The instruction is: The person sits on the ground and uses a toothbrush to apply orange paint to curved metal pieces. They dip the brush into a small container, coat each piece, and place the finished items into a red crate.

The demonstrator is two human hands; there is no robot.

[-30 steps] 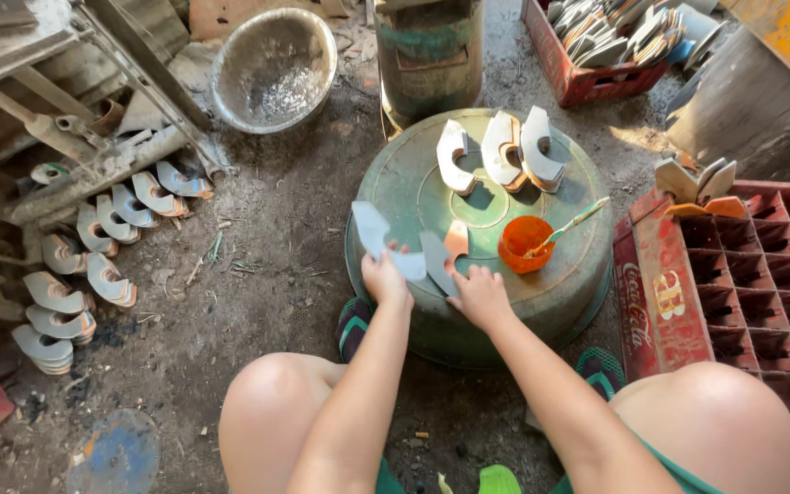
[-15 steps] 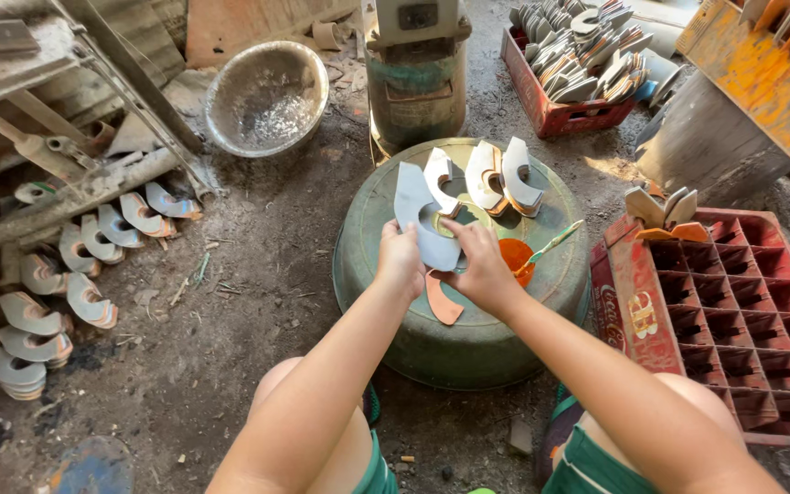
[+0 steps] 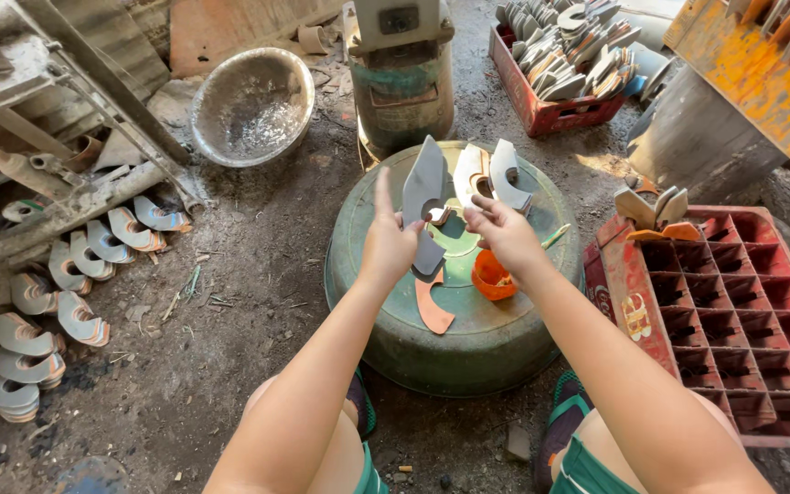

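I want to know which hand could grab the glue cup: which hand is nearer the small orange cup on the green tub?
Right. The right hand hovers just above the orange cup, holding the grey curved piece. The left hand is farther left, on that piece too.

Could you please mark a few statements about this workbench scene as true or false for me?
1. Both hands, the left hand and right hand, hold a grey curved cut piece. True.
2. The upturned green basin serves as the work surface. True.
3. The small orange cup sits in the red crate. False: it stands on the basin.
4. The metal bowl lies right of the basin. False: it lies to the left, on the ground.
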